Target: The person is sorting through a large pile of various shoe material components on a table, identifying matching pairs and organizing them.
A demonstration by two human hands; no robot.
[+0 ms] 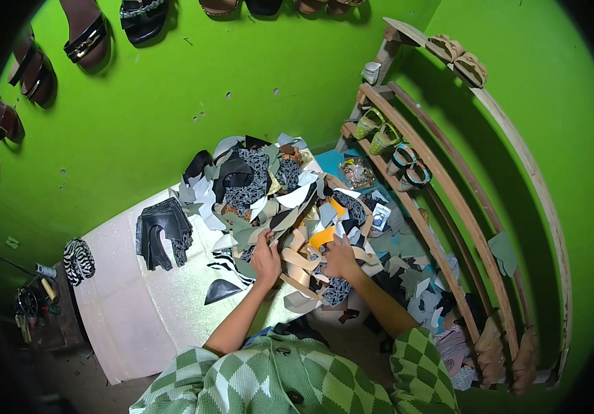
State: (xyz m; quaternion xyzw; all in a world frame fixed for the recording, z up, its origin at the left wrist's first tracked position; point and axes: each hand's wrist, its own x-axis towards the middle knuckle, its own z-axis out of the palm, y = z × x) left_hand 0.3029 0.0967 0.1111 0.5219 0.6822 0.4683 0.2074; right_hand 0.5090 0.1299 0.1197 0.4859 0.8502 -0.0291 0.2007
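Note:
A large heap of cut material scraps (pixel 250 181) in black, white, olive, beige and patterned pieces covers the table's right end. My left hand (pixel 265 261) is closed at the heap's near side, its fingers on the edge of an olive scrap (pixel 284 222). To its right, my right hand (pixel 339 258) reaches down among beige scraps (pixel 299 260), fingers apart and partly hidden by them. A yellow-orange scrap (pixel 321 238) lies at its fingertips. Left of the heap rests a stack of black curved cut pieces (pixel 155 231). A dark pointed piece (pixel 221 291) lies nearer me.
The pale table (pixel 114 290) stretches left, with a zebra-striped roll (pixel 79 262) on its far-left corner. On the right stands a wooden rack (pixel 441 165) holding small woven baskets (pixel 383 140). More scraps (pixel 414 286) lie below it. Sandals (pixel 90 41) hang on the green wall.

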